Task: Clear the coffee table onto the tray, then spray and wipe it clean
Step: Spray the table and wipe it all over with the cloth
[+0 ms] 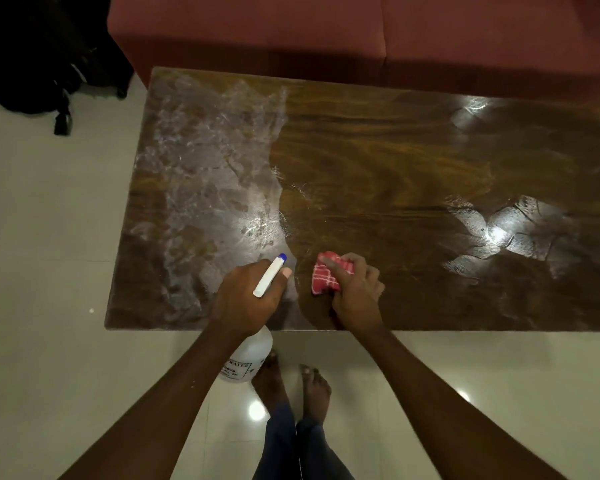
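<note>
1. The step in hand looks like wiping. The desk carries only liquid: a foamy wet patch covers its left third, and smaller wet spots shine at the right of the frame. The tray is not in view.
2. To wipe well, I would draw the cloth left into the wet patch in long overlapping passes from far edge to near edge. I would turn it to a dry face once soaked, then cross to the spots at the right.
3. The spray bottle is best kept off the wood and aimed away from wiped areas, so no drips land there.
4. The right hand sits at lower middle of the frame, close to the desk's near edge. Its fingers are clamped on the bunched red checked cloth, which appears pressed to the wood.
5. The left hand, just beside it, grips the bottle's neck. The nozzle points up-frame toward the wet patch, and the white body hangs below the desk edge over the floor.
6. Both arms reach forward, nearly straight, from the bottom of the frame.
</note>
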